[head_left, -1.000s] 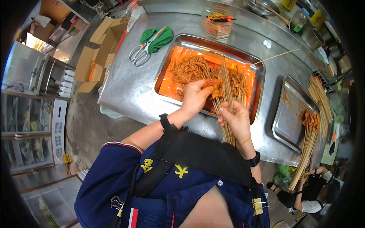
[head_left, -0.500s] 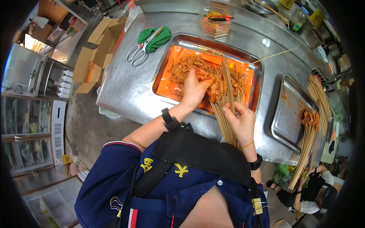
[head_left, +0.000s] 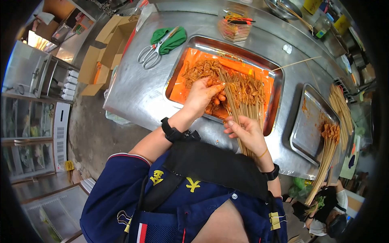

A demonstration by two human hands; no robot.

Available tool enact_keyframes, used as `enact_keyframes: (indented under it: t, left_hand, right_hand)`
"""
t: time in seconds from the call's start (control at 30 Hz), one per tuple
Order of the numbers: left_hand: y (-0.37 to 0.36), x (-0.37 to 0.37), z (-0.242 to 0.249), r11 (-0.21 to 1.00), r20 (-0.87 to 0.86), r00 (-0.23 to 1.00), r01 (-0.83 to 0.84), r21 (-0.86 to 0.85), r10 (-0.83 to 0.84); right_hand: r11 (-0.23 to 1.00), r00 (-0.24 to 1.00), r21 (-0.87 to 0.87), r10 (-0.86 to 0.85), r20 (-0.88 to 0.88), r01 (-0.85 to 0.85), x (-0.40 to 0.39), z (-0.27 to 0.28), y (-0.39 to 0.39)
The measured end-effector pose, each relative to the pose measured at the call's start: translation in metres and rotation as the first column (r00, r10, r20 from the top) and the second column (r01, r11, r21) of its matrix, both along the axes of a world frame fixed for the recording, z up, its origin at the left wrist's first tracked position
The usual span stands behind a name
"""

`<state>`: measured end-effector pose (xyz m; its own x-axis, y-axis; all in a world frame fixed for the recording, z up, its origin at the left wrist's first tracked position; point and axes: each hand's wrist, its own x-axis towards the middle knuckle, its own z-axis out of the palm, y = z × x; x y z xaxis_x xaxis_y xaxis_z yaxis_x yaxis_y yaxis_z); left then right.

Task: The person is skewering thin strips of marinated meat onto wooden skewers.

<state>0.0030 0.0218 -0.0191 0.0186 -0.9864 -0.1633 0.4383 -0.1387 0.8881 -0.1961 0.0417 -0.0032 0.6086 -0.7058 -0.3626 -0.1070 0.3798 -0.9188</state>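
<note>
The right grip (head_left: 249, 133) is clamped on thin sticks (head_left: 232, 97) reaching beyond it. Sauced food (head_left: 202, 69) lies just past the left grip (head_left: 198, 98), whose hold on any cannot be told.

- The left grip (head_left: 198, 99) covers some sauced food (head_left: 202, 68); whether its fingertips pinch any is unclear.
- Lower ends of the skewers (head_left: 232, 99) in the right grip (head_left: 248, 133) disappear behind black fabric (head_left: 219, 164).
- The top edge cuts off a metal bowl (head_left: 277, 11).
- Another person's (head_left: 342, 199) greenery (head_left: 317, 205) is too small to identify.
- Contents (head_left: 33, 127) of the glass-doored fridge (head_left: 60, 129) are blurred.
</note>
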Motion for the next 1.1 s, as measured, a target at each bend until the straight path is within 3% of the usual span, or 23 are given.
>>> enact_keyframes:
  t: [0.73,0.83,0.93,1.03,1.1]
  left_hand:
    - [0.005,0.009,0.001,0.995,0.05,0.999,-0.009,0.098,0.004]
    - [-0.002,0.037,-0.002,0.984,0.232,0.96,-0.171,0.054,0.155]
    - [-0.007,0.074,-0.011,0.933,0.483,0.813,-0.359,-0.022,0.324]
    - [-0.006,0.099,-0.028,0.964,0.789,0.587,-0.263,-0.025,0.181]
    - [-0.006,0.096,-0.036,0.968,0.83,0.503,-0.183,-0.17,0.241]
  right_hand:
    - [0.986,0.984,0.046,-0.164,0.075,0.16,0.002,0.002,0.002]
    - [0.973,0.972,0.066,-0.224,0.068,0.22,0.001,0.001,0.001]
    - [0.973,0.97,0.072,-0.226,0.087,0.22,0.0,0.002,0.0]
    - [0.971,0.971,0.09,-0.227,0.079,0.22,0.0,0.002,0.0]
    - [0.971,0.97,0.097,-0.225,0.086,0.217,0.0,0.001,-0.001]
